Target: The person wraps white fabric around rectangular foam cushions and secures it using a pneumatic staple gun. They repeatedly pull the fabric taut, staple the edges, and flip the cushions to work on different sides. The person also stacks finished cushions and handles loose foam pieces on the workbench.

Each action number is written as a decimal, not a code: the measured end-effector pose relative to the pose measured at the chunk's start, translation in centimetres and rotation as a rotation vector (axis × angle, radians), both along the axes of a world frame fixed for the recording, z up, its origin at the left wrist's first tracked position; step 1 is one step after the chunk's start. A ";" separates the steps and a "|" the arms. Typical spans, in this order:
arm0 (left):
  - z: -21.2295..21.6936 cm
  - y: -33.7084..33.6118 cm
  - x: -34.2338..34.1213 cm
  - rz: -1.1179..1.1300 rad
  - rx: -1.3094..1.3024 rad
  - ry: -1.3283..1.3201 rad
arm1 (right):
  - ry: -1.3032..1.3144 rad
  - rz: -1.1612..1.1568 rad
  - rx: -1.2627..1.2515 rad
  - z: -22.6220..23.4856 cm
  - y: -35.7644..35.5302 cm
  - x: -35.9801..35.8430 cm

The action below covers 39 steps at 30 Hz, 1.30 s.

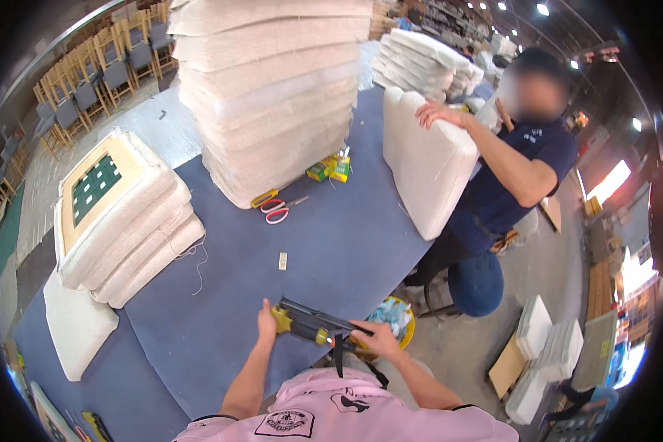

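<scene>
Between my two hands, just in front of my body, is a black and yellow-green staple gun point(309, 324). My left hand point(268, 321) is closed at its yellow-green end, over the table's near edge. At the other end my right hand point(378, 339) grips the dark, long part, its fingers wrapped partly around it. A dark strap or hose hangs beside the right hand. Beyond the gun, a small pale label-like piece point(283, 261) lies on the blue-grey tabletop point(331, 258).
A tall stack of white padded cushions point(272, 96) stands ahead, with scissors point(276, 212) and small yellow-green boxes point(331, 168) at its base. More padded seats point(129, 221) are piled left. Across the table a co-worker point(530, 155) holds an upright cushion point(427, 166). A yellow bin point(398, 320) and blue stool point(476, 284) stand right.
</scene>
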<state>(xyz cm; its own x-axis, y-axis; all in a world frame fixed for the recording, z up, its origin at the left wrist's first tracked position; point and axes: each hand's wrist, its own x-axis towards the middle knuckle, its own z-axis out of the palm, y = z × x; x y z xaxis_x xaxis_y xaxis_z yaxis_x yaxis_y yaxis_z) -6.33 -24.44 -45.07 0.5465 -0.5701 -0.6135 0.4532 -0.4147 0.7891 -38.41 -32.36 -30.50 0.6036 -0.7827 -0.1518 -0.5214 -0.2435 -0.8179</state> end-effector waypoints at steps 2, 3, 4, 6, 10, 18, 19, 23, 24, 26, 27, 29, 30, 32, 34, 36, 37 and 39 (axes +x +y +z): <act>0.5 -1.0 -4.2 -0.249 0.132 -0.373 | -0.074 -0.110 -0.163 -0.5 1.7 4.7; -0.8 -1.6 -3.9 -0.204 0.148 -0.196 | -0.051 -0.110 -0.170 0.3 0.9 5.9; -1.9 -1.3 -3.6 -0.159 0.138 -0.150 | -0.032 -0.137 -0.173 1.3 0.2 6.8; -2.0 -1.1 -2.8 -0.090 0.132 -0.092 | 0.131 -0.046 0.007 4.7 -1.3 7.8; 1.9 0.7 -1.1 -0.006 0.127 -0.088 | 0.177 0.153 -0.007 3.7 -1.5 6.2; 2.7 1.8 1.0 -0.296 0.211 -0.387 | 0.023 -0.226 0.215 9.2 4.9 11.5; 4.6 0.8 0.0 -0.303 0.206 -0.375 | -0.050 -0.165 -0.098 4.0 3.0 10.3; 5.7 -1.8 2.3 -0.316 0.194 -0.294 | -0.094 -0.064 0.086 5.9 -1.4 10.8; 5.5 -1.9 2.1 -0.310 0.167 -0.280 | -0.054 -0.061 0.139 5.9 -2.1 10.6; 5.3 -2.6 1.6 -0.321 0.101 -0.258 | 0.023 -0.079 0.233 7.7 -3.6 10.3; 5.2 -2.8 1.2 -0.289 0.113 -0.269 | -0.157 -0.021 0.075 3.7 -4.6 9.0; 5.3 -2.4 1.1 -0.198 0.145 -0.302 | -0.015 0.028 0.149 7.4 -4.3 8.0; 3.7 -2.1 1.9 -0.134 0.129 -0.255 | 0.056 0.061 0.186 9.0 -3.8 7.7; -1.3 -1.8 4.1 0.005 0.088 -0.155 | -0.031 0.070 -0.008 8.2 -4.4 7.5; -1.1 -3.3 2.0 -0.104 0.086 -0.212 | -0.037 0.085 -0.105 5.6 -5.1 7.4; 0.0 -3.8 0.1 -0.151 0.084 -0.224 | -0.031 0.027 -0.019 5.2 -6.1 8.9; 2.4 -4.3 0.0 -0.133 0.074 -0.212 | -0.029 0.007 0.028 5.5 -6.8 9.9; 7.1 -5.3 0.4 -0.107 0.023 -0.192 | -0.041 -0.006 0.257 8.2 -8.9 11.5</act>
